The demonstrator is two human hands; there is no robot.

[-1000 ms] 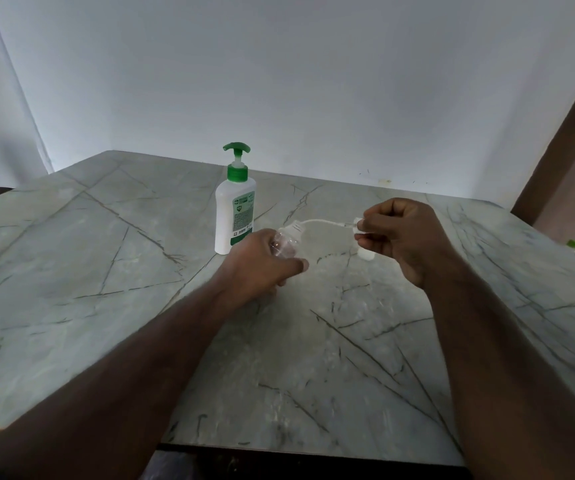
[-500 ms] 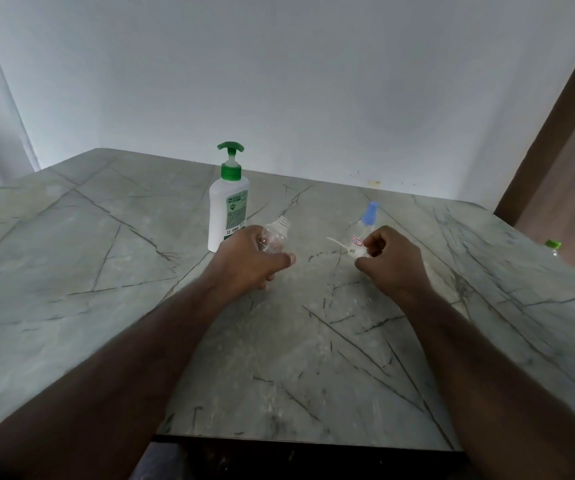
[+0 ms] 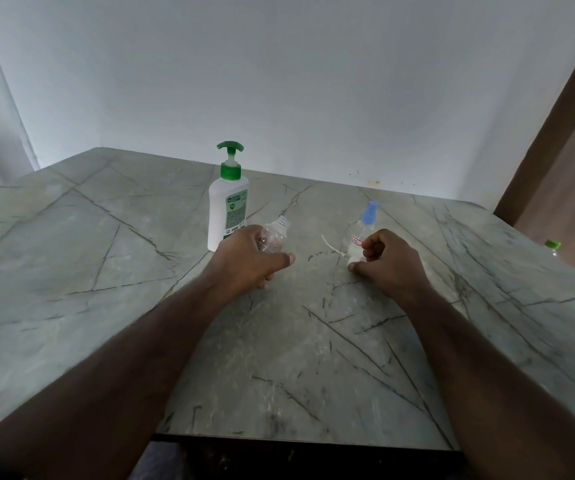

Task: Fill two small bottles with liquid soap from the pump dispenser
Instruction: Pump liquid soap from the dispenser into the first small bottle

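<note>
At five o'clock from the white green-topped pump dispenser (image 3: 228, 211), left hand (image 3: 248, 259) grips an uncapped clear small bottle (image 3: 274, 235); right hand (image 3: 388, 263), fingers curled, pinches its white sprayer cap (image 3: 352, 258). Next, I judge: mouth under nozzle.

The pump dispenser (image 3: 228, 211) has a green label too blurred to read; nothing else is legible.

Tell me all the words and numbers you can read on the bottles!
Pump dispenser: green label with a round emblem, print too small and blurred to read.
Small bottle with blue cap: red-edged sticker, marks like "1C", not sure.
Open clear bottle in the left hand: no text visible.
</note>
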